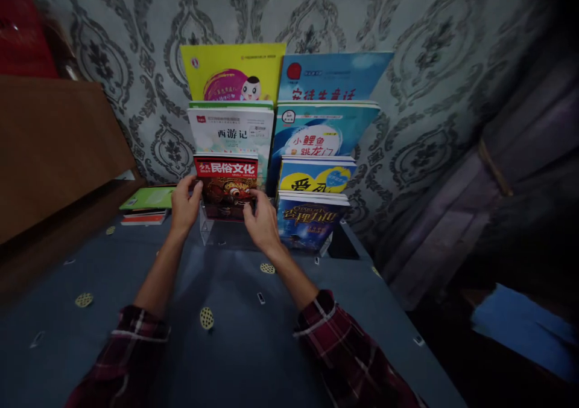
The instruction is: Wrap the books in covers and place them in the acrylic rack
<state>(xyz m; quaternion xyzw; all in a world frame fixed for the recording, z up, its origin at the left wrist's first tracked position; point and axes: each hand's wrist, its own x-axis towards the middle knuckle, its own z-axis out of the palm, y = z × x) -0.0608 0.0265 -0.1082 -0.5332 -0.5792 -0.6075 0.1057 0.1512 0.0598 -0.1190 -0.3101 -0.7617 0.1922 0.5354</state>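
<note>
One red book (227, 186), lower cover indistinct.

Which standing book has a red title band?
The front-left book, between the left hand and right hand; of those standing, only its title sits on red.

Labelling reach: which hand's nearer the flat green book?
Left. The left hand is close beside the green book; the right hand is farther, at the right of the red book.
</note>
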